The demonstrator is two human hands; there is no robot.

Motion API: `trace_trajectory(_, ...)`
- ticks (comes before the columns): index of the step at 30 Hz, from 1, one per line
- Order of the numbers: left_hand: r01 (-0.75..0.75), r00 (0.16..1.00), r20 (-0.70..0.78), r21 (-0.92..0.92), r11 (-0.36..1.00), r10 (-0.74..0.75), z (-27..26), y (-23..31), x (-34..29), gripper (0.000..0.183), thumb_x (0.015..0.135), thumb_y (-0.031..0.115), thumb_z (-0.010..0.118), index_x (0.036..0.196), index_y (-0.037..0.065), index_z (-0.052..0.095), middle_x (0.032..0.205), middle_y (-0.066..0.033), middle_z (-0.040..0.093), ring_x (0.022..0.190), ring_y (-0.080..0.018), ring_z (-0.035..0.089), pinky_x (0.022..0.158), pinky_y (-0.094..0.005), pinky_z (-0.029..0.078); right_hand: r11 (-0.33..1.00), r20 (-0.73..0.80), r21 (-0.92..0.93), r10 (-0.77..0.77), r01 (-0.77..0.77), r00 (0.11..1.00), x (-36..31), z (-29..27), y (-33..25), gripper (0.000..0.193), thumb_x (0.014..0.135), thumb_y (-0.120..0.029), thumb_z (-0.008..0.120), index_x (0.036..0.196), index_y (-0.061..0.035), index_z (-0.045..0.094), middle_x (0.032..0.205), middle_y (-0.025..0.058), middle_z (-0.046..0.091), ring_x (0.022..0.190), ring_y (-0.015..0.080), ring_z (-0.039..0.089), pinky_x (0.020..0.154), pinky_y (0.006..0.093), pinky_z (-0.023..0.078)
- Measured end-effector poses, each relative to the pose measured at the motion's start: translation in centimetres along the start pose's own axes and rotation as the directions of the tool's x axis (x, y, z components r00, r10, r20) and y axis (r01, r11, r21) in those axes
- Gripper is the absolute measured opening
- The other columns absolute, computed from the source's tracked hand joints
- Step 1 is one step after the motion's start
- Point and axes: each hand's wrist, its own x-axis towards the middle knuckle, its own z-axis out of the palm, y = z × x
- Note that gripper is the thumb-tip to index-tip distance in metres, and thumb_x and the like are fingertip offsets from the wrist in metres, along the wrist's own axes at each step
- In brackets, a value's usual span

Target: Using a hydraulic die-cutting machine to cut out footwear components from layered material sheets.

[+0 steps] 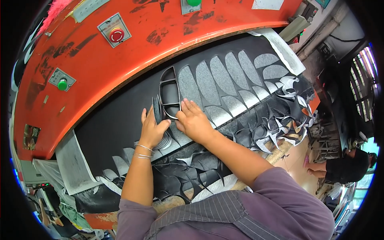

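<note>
In my left hand, closed fingers and thumb hold a stack of thin dark cut pieces on edge. Pale rounded edges of more pieces show beside that wrist. Just to the right, a metal cutting die with a half-oval outline and crossbars lies on the black sheet material. My right hand grips the die's near right edge, fingers bent against the rim. Right of the die, several grey leaf-shaped areas show where the black sheet is cut through.
An orange press beam spans the far side, with a red button and green buttons. Black offcuts pile along the near edge. White sheeting hangs at the left. Another person is at the far right.
</note>
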Motion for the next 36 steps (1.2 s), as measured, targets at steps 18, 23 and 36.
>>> trace_trajectory(18,-0.417,0.127,-0.983,0.070,0.906,0.134,-9.6,2.7,-7.6,0.022,0.087,0.012,0.058,0.103,-0.001,0.048,0.088,-0.0032,0.055,0.081,-0.0150,0.053,0.076,-0.0314,0.046,0.991,-0.861,0.111,0.056,0.079,0.506,10.6,-15.2,3.7,0.042,0.091,-0.018,0.056,0.127,0.0013,0.046,0.137,0.0230,0.044,0.131,0.0389,0.036,0.109,0.0489,0.024)
trace_trajectory(23,0.084,0.329,-0.883,0.380,0.921,0.334,-13.1,6.5,-11.8,0.024,0.079,0.011,0.061,0.097,0.000,0.048,0.089,-0.0112,0.057,0.084,-0.0200,0.054,0.078,-0.0355,0.046,0.989,-0.794,0.018,0.105,-0.150,0.598,12.2,-15.8,5.1,0.054,0.092,-0.032,0.055,0.136,-0.0035,0.041,0.150,0.0280,0.018,0.137,0.0446,0.022,0.111,0.0534,0.015)
trace_trajectory(36,0.081,0.981,-0.196,0.372,0.925,-0.008,8.9,7.6,-28.7,0.040,0.066,0.030,0.066,0.090,0.003,0.050,0.079,-0.0203,0.062,0.075,-0.0412,0.061,0.066,-0.0497,0.049,0.967,0.518,0.120,-0.254,0.225,0.817,-18.3,-10.9,-11.9,0.038,0.062,-0.032,0.079,0.084,-0.0038,0.065,0.086,0.0113,0.063,0.086,0.0283,0.063,0.074,0.0379,0.052)
